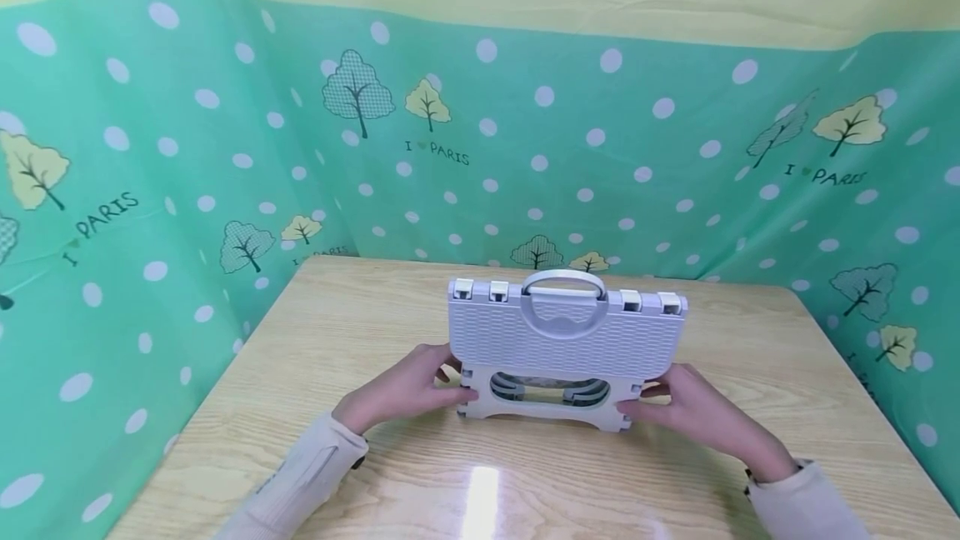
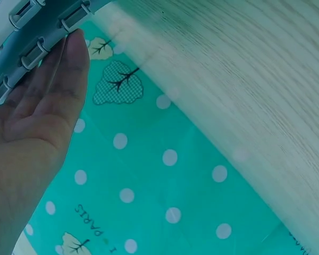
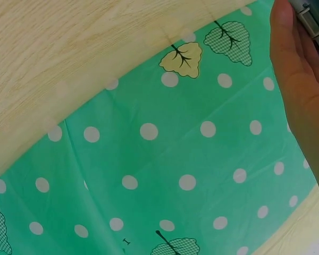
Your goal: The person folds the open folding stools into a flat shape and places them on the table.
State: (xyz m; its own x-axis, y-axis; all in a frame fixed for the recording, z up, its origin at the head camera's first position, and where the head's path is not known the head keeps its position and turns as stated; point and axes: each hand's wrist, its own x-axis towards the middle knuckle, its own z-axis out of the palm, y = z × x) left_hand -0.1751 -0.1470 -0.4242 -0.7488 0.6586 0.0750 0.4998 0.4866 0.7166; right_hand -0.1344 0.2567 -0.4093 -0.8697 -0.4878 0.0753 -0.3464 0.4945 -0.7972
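A pale plastic folding stool (image 1: pixel 480 332) stands on the wooden table in the head view. Its textured panel tilts up with a carry handle (image 1: pixel 564 277) at the top edge, and an oval opening shows in the leg section below. My left hand (image 1: pixel 408 386) grips the leg section's left end, thumb in front and fingers behind. On the opposite end my right hand (image 1: pixel 686 408) holds it the same way. Hinged edges of the stool (image 2: pixel 34 53) lie against the left fingers in the left wrist view. Only a corner of it appears in the right wrist view.
The light wood table (image 1: pixel 360 307) extends around the stool, with a bright reflection near its front. A green dotted curtain (image 1: pixel 450 215) with tree prints hangs behind and along both sides of the table.
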